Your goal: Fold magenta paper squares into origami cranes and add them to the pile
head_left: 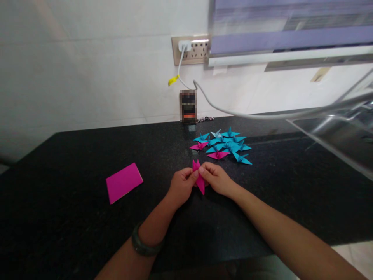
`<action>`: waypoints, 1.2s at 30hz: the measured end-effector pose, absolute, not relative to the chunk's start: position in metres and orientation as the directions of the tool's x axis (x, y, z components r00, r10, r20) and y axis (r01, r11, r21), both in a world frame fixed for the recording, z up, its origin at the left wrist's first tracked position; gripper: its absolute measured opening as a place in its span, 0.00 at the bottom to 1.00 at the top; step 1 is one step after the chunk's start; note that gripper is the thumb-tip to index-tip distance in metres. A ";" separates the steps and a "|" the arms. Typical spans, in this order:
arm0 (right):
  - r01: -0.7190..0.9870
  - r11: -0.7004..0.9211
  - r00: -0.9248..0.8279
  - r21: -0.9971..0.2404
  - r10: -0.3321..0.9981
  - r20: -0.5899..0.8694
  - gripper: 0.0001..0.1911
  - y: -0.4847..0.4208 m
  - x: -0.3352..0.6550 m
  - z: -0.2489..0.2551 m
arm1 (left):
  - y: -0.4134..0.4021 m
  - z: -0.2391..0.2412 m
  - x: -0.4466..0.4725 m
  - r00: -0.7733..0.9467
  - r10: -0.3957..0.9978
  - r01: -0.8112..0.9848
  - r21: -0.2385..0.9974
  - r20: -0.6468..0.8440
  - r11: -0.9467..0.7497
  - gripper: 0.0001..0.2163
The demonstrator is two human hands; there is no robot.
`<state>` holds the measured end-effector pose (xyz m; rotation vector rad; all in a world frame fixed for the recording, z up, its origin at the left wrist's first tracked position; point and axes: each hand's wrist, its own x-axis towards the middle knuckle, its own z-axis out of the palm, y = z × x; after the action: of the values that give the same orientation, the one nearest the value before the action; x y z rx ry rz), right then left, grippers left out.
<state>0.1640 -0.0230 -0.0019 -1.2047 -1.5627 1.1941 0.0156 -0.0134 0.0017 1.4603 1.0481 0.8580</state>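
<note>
A half-folded pink origami paper (200, 184) is held between both hands above the dark counter, two narrow points up and one long point toward me. My left hand (183, 186) pinches its left side between thumb and fingers. From the right, my right hand (217, 177) grips it with the thumb across the upper part. Just beyond the hands lies a group of folded paper cranes: several blue ones (229, 147), a pale one (216, 134) and two pink ones, a nearer pink crane (218, 155) and a farther pink crane (199, 146).
A stack of pink paper squares (124, 182) lies left on the black counter (72, 233). A phone-like upright object (188, 105) with a blurred screen leans on the wall. A white cable (247, 115) runs from the wall socket (190, 49) toward the sink (335, 136) at right.
</note>
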 end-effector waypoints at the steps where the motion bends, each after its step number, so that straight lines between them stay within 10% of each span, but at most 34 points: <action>1: 0.215 0.106 -0.220 -0.971 0.974 0.058 0.20 -0.023 0.164 -0.002 | -0.014 0.003 0.016 0.351 0.936 0.149 0.989 -0.033 -0.021 0.15; 20: 0.205 0.198 -0.213 -0.959 0.965 0.154 0.13 -0.027 0.164 0.003 | -0.015 0.008 0.020 0.351 0.927 -0.200 0.957 -0.131 0.211 0.10; 36: 0.565 0.489 -0.244 -0.665 0.869 0.432 0.05 -0.030 0.165 0.008 | -0.014 0.003 0.018 0.206 0.978 0.015 1.000 0.021 -0.025 0.11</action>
<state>0.1652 -0.0303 0.0078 -1.1856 -1.9370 0.4821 0.0182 -0.0136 0.0030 1.3300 1.0566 1.0634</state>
